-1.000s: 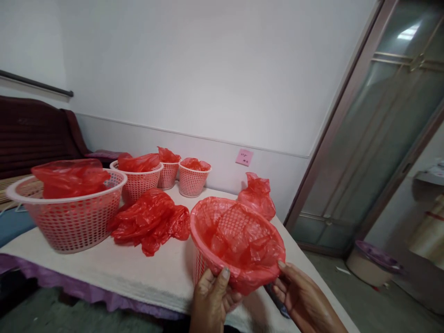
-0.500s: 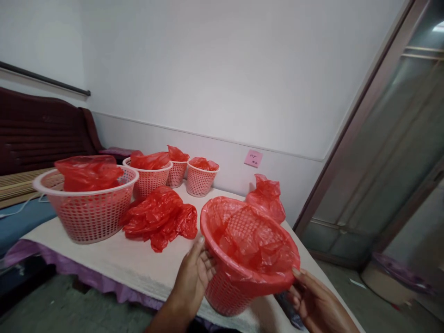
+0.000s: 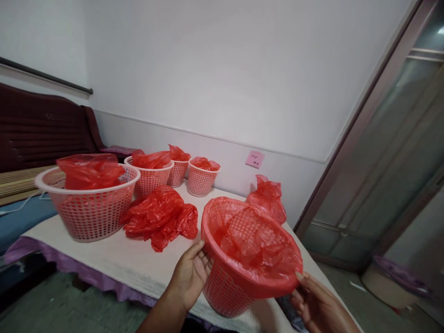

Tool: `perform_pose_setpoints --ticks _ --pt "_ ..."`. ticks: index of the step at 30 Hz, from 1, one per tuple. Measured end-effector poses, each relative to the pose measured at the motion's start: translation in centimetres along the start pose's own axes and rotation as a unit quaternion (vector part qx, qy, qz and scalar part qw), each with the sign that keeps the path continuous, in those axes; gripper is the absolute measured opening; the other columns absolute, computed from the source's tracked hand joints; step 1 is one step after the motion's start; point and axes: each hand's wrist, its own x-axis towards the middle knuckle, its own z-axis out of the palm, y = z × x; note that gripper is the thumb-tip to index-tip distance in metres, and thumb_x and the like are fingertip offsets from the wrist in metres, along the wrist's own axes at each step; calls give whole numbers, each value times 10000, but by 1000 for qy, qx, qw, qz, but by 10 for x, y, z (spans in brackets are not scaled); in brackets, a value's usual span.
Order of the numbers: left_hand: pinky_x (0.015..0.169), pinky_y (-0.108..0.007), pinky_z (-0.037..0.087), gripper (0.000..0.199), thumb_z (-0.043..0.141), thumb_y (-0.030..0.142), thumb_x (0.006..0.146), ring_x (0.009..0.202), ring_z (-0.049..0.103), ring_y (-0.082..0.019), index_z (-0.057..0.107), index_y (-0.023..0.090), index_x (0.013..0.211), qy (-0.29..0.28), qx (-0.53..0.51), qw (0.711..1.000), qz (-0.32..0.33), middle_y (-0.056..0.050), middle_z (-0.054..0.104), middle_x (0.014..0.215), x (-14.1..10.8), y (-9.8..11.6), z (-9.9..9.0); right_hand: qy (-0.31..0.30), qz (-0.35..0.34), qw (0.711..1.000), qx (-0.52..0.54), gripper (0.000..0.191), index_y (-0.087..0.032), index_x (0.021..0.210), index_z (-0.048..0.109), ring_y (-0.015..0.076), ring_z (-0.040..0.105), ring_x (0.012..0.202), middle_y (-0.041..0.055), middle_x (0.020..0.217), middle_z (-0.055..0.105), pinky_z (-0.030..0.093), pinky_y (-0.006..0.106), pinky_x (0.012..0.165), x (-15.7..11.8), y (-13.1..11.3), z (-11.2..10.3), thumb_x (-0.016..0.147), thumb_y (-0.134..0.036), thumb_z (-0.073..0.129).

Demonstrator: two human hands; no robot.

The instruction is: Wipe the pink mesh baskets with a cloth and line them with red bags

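A perforated pink basket [image 3: 227, 289] stands tilted at the table's near right, lined with a thin red plastic bag [image 3: 255, 238] folded over its rim. At the basket's left side, my left hand [image 3: 192, 273] is open, its fingers apart and near the wall below the rim. My right hand [image 3: 314, 296] pinches the bag's folded edge at the right of the rim. A crumpled heap of red bags [image 3: 161, 217] lies to the left of this basket. Behind it, against the wall, sits another red bag [image 3: 268, 199].
A large basket [image 3: 92, 217] with a red bag stands at the left. Smaller bagged baskets [image 3: 149, 179] [image 3: 201, 180] stand at the back. A pink note [image 3: 255, 158] is on the wall. A bin [image 3: 391, 282] stands on the floor at right.
My left hand has moved slightly left and down from the rim. The right hand and the bag's edge it pinches have shifted slightly right.
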Motion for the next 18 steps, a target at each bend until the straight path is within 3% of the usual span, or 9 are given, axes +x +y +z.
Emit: perform_pose_setpoints --ticks 4,8,13,18 --pt "642 -260 548 158 468 131 900 635 676 -129 596 153 810 -28 0 999 -22 -46 709 729 4 11 5 7 3 1000 8 368 -176 741 667 109 622 581 -4 765 696 535 176 447 -1 -2 3 472 -170 917" --pt "596 -249 547 119 553 225 901 600 676 -134 617 153 832 -31 22 999 -31 -47 721 717 13 18 11 -6 6 1000 14 317 -177 725 654 97 600 534 -23 686 659 512 161 421 2 -1 -1 523 -182 897" --pt "619 -225 550 83 563 104 868 604 686 -125 624 136 823 -29 30 999 -30 -54 735 712 17 20 9 -17 -10 1000 8 314 -161 780 661 87 585 511 -6 737 680 533 177 456 4 1 -10 558 -186 882" --pt "635 -234 553 179 503 39 850 619 693 -128 613 142 753 -46 14 998 -39 -50 737 710 8 20 1 -47 -26 999 -5 264 -166 820 666 31 450 417 -43 647 617 390 123 351 2 2 -18 634 -208 847"
